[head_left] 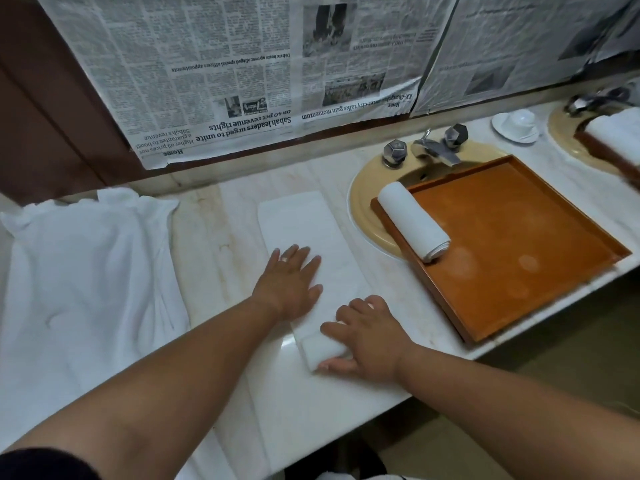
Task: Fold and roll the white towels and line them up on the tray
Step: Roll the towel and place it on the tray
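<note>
Flat on the folded towel point(298, 223) lies the left hand point(289, 284); at its five o'clock the right hand point(367, 337) seemingly grips the rolled end point(322, 351)

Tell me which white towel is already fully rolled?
The rolled towel lying in the orange tray. The folded towel mid-counter has only its near end rolled; the pile at left is loose.

A single wide-angle view from the person's head looks forward and steeply down at the tabletop point(221, 237) from close by. The towel point(301, 223) is near centre, the tray point(519, 254) to the right, and the newspaper point(207, 64) on the wall across the top.
</note>
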